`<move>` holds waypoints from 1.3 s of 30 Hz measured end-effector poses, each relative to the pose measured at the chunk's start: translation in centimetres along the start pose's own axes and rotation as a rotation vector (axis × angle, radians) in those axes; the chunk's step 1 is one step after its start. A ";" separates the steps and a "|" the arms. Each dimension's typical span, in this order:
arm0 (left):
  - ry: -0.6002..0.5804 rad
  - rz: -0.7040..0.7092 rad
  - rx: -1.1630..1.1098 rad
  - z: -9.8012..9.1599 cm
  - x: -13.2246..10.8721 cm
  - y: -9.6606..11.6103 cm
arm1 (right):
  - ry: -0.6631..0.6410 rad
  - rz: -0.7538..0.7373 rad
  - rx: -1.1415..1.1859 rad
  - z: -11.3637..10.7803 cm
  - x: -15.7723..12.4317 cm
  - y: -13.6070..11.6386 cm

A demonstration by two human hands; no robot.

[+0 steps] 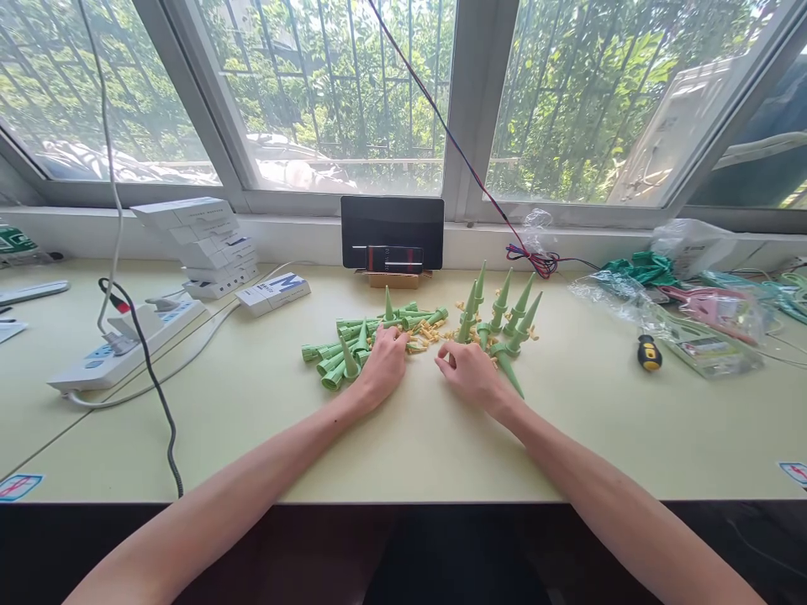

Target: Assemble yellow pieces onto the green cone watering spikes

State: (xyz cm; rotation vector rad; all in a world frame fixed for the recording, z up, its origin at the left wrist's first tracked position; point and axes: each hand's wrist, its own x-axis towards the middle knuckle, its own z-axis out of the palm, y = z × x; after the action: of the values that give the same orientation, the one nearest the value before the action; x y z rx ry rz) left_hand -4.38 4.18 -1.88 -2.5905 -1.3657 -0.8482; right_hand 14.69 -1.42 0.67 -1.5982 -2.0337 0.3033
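Green plastic cones [350, 361] heaped left, others mostly upright right, small yellow plastic pieces [429, 331] between. Left hand [386, 361] half-curled at heap, right hand [472, 371] loosely curled near upright ones; can't tell either's hold. Best pinch pieces singly, wrists clear of cones.

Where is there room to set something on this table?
Between the right green cones and the screwdriver; also in front of the flat white box, beside the left green pile. Crowded around the left hand and right hand, with yellow pieces between, and far right, with plastic bags.
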 end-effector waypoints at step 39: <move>0.223 -0.156 -0.641 -1.9 0.1 3.1 | 0.147 -0.147 0.223 2.3 1.1 -0.1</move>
State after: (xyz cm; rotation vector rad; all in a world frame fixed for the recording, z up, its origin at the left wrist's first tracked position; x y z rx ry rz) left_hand -2.71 1.86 0.27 -2.6958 -1.4171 -1.7940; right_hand 13.21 -0.10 -0.90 -1.2917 -1.9191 0.3346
